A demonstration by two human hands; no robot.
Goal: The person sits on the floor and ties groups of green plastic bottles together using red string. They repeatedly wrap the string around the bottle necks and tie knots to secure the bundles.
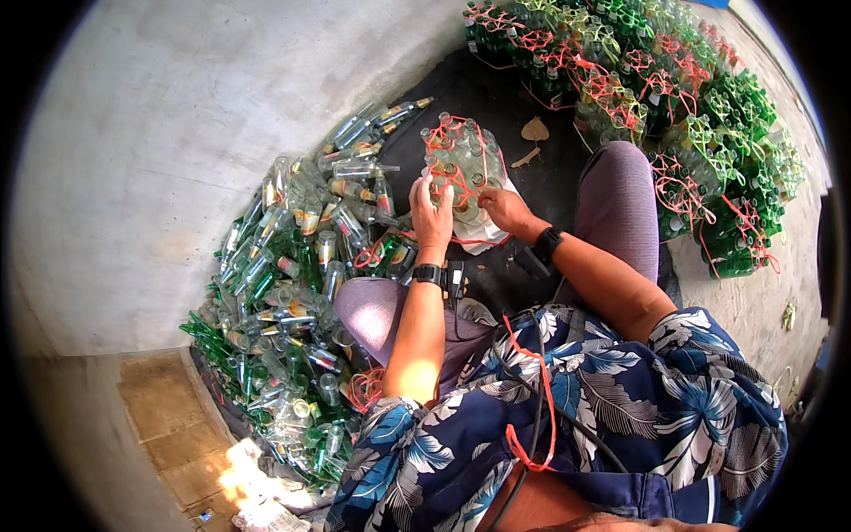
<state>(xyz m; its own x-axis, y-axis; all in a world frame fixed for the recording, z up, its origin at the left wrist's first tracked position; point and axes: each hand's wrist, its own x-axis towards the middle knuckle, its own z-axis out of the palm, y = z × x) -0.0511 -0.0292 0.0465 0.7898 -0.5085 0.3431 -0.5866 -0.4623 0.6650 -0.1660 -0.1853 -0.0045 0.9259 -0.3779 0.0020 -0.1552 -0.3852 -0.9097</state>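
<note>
Clear glass bottles (490,149) stand upright in a tight cluster in front of me, on a whitish sheet (480,241) over black ground cloth. Red plastic twine (456,178) runs around and between their necks. My left hand (433,211) rests at the near left side of the cluster, fingers and thumb apart around the twine and bottle necks; whether it grips the twine is not clear. At the near right side my right hand (503,210) has its fingers closed by the twine, their tips partly hidden. A length of red twine trails off to the left below my left hand.
Loose clear and green bottles (292,266) lie heaped to the left beside a concrete wall (199,133). Many bottle bundles tied with red and green twine (665,86) stand at the upper right. A coil of red twine (365,388) lies by my left arm. Dry leaves (535,130) lie beyond the cluster.
</note>
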